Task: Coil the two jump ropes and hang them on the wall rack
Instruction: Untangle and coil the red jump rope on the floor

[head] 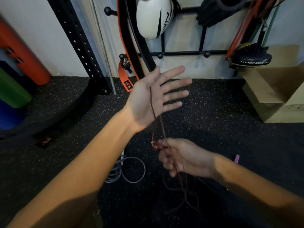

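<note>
The wall rack (184, 53), a black frame of bars with round-tipped pegs, is fixed to the pale wall, and both hands work below and in front of it. The left hand (151, 99) is raised just under the rack's lower bar, palm turned up and all 5 fingers spread wide and straight. The red jump rope (152, 104) lies across that palm, passing between thumb and forefinger and dropping off the heel of the hand. Lower, farther from the rack, the right hand (182, 157) has its fingers curled round several strands of the same red rope, with a small loop showing just above its thumb. From that fist the rest of the red rope hangs in loose tangled lines over the dark speckled floor (230, 129). The grey jump rope (115, 174) lies on the floor below the rack, left of the right hand, gathered in rough loops with 1 wider ring beside them. A purple handle (236, 158) shows on the floor just past the right wrist. On the rack itself hang a white bag (153, 18), an orange-edged black belt (131, 51), coloured resistance bands (241, 30) and a black pad (253, 60). Cardboard boxes (276, 89) stand below the rack's right end.
</note>
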